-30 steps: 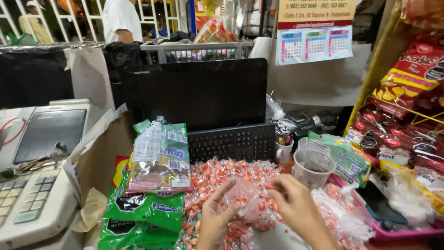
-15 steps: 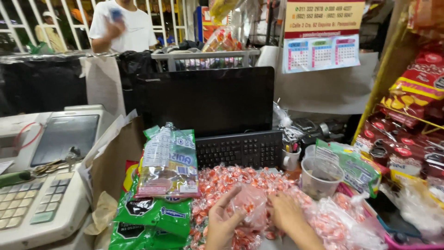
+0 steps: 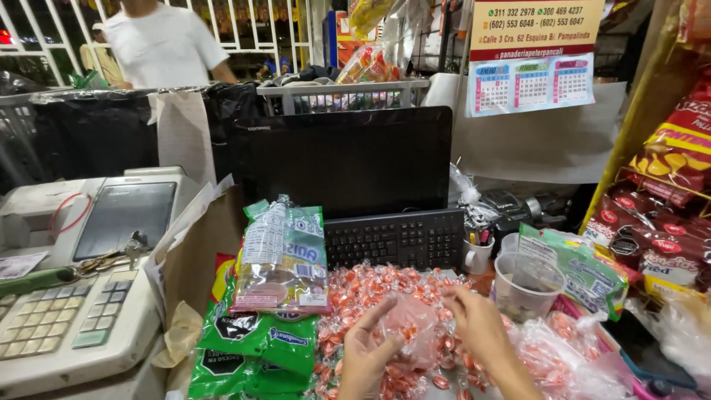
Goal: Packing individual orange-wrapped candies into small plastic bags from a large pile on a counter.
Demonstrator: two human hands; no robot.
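Both my hands work over a heap of red-and-white wrapped candies (image 3: 363, 285) spread in front of a black keyboard (image 3: 396, 238). My left hand (image 3: 366, 354) and my right hand (image 3: 478, 326) pinch a small clear plastic bag (image 3: 409, 324) between them, partly filled with the same candies. The bag hangs just above the heap. Left of my hands lies a clear packet of sweets (image 3: 281, 259) on top of green packets (image 3: 252, 348).
A dark monitor (image 3: 348, 159) stands behind the keyboard. A cash register (image 3: 74, 296) sits at the left, a clear plastic cup (image 3: 526, 285) and red snack bags (image 3: 666, 200) at the right. A person in a white shirt (image 3: 163, 44) stands beyond the counter.
The view has tilted and shifted a little. My hands have stayed on the small bag, lifting and turning it slightly over the candy heap. The person behind the counter has moved.
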